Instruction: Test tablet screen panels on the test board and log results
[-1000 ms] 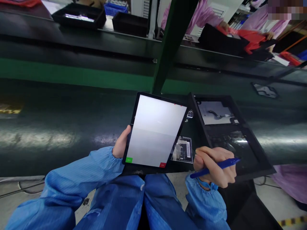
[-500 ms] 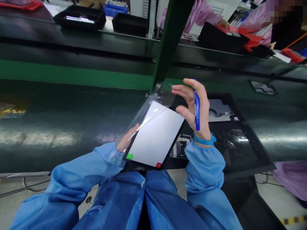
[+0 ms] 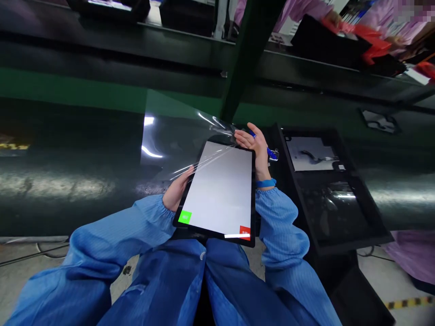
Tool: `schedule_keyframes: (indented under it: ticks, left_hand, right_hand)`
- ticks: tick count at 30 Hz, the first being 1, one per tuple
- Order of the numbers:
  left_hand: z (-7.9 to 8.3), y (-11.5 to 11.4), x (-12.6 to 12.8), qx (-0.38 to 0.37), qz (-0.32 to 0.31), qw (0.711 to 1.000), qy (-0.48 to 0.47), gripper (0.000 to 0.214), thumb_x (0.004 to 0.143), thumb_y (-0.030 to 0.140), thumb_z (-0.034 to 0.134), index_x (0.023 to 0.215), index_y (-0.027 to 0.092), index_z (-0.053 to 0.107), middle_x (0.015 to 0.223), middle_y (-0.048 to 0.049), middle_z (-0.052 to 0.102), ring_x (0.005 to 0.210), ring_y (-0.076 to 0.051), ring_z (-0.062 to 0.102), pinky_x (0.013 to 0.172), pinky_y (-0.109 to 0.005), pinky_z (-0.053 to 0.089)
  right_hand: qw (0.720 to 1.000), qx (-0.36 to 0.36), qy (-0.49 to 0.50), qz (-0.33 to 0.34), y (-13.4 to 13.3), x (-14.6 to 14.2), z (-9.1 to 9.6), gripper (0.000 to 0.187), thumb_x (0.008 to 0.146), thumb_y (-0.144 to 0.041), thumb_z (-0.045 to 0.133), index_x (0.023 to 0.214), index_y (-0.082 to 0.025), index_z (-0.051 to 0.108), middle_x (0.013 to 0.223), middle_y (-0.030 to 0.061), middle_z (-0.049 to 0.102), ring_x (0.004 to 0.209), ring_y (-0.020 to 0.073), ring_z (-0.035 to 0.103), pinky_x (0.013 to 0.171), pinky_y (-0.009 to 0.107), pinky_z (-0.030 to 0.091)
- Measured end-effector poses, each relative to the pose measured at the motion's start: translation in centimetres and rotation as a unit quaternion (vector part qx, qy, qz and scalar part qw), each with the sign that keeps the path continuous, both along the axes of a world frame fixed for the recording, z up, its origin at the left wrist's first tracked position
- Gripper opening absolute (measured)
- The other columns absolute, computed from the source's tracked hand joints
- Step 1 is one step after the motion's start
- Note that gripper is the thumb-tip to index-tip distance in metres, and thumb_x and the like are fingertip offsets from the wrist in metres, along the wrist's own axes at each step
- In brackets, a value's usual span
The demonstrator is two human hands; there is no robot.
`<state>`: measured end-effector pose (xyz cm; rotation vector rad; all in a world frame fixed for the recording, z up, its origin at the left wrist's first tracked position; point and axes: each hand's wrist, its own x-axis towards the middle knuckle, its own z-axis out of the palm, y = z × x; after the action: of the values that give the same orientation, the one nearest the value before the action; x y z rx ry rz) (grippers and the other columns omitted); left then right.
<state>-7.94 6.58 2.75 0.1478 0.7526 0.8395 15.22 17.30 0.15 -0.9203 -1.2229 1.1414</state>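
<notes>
A tablet (image 3: pixel 220 190) with a lit white screen, a green square at its lower left and a red one at its lower right, tilts above my lap. My left hand (image 3: pixel 176 190) grips its left edge, fingers partly hidden behind it. From the tablet's top a sheet of clear plastic film (image 3: pixel 176 131) spreads out to the left, creased and shiny. My right hand (image 3: pixel 253 142) is by the upper right corner, its fingertips closed on the film's gathered end. A blue pen (image 3: pixel 273 154) is tucked through that hand, partly covered by it.
To the right lies a black tray (image 3: pixel 295 190) holding a grey panel (image 3: pixel 309 154) with a dark cable. A small framed part (image 3: pixel 379 121) lies farther back. A dark green post (image 3: pixel 249 54) rises ahead. Across the bench, co-workers in pink sleeves handle a red bag (image 3: pixel 374 43).
The film has swung out wide to the left. My right hand has lowered and closed in on the tablet's corner, and the tablet has turned more upright and faces me.
</notes>
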Motion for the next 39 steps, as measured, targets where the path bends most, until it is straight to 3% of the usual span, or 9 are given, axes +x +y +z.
schedule_keyframes:
  ticks: [6,13,21,30,35,39]
  left_hand:
    - [0.2,0.1,0.3,-0.069,-0.005,0.998,0.007,0.051,0.104,0.040,0.032,0.139,0.011,0.057,0.102,-0.0104,0.076,0.099,-0.027,0.073,0.098,-0.038,0.055]
    - [-0.4,0.1,0.1,-0.052,-0.036,0.997,-0.035,0.057,0.104,0.047,0.029,0.142,0.012,0.054,0.108,-0.0128,0.075,0.099,-0.028,0.072,0.098,-0.041,0.054]
    - [-0.8,0.0,0.0,-0.037,-0.055,0.996,-0.062,0.064,0.103,0.054,0.025,0.142,0.012,0.053,0.112,-0.0148,0.073,0.102,-0.029,0.071,0.099,-0.044,0.052]
    - [-0.5,0.2,-0.1,-0.042,-0.076,0.994,-0.058,0.070,0.102,0.059,0.024,0.137,0.008,0.056,0.106,-0.0150,0.075,0.102,-0.029,0.071,0.099,-0.042,0.052]
    - [-0.3,0.4,0.0,-0.026,0.022,0.999,-0.013,0.046,0.104,0.030,0.033,0.141,0.013,0.054,0.107,-0.0088,0.076,0.102,-0.026,0.072,0.101,-0.040,0.051]
    - [-0.6,0.3,0.0,-0.008,0.021,1.000,0.008,0.045,0.101,0.033,0.042,0.136,0.011,0.059,0.105,-0.0089,0.077,0.102,-0.028,0.072,0.101,-0.040,0.052]
  right_hand:
    - [0.999,-0.049,0.024,0.006,0.5,0.0,-1.1,0.055,0.079,-0.065,0.057,0.119,-0.026,0.054,0.110,0.0051,0.073,0.110,0.0241,0.069,0.106,0.045,0.049]
    - [0.997,-0.077,-0.004,0.002,0.9,-0.3,-1.5,0.063,0.075,-0.076,0.053,0.114,-0.027,0.053,0.109,0.0045,0.073,0.111,0.0245,0.068,0.104,0.045,0.050]
    - [0.996,-0.084,0.032,0.014,1.0,-0.4,-2.1,0.054,0.076,-0.069,0.058,0.111,-0.027,0.056,0.104,0.0025,0.076,0.108,0.0241,0.070,0.107,0.046,0.049]
    - [0.995,-0.093,0.006,0.029,0.6,-0.5,-1.4,0.059,0.075,-0.073,0.056,0.110,-0.025,0.057,0.110,0.0060,0.075,0.112,0.0253,0.068,0.107,0.046,0.050]
    - [0.998,-0.012,-0.050,-0.038,0.0,0.7,-0.3,0.058,0.086,-0.077,0.036,0.104,-0.025,0.057,0.099,0.0044,0.074,0.103,0.0246,0.071,0.098,0.046,0.055]
    - [0.970,0.114,-0.155,-0.152,-1.4,2.6,2.0,0.052,0.097,-0.066,0.024,0.109,-0.024,0.051,0.105,0.0092,0.072,0.094,0.0225,0.070,0.091,0.044,0.057]
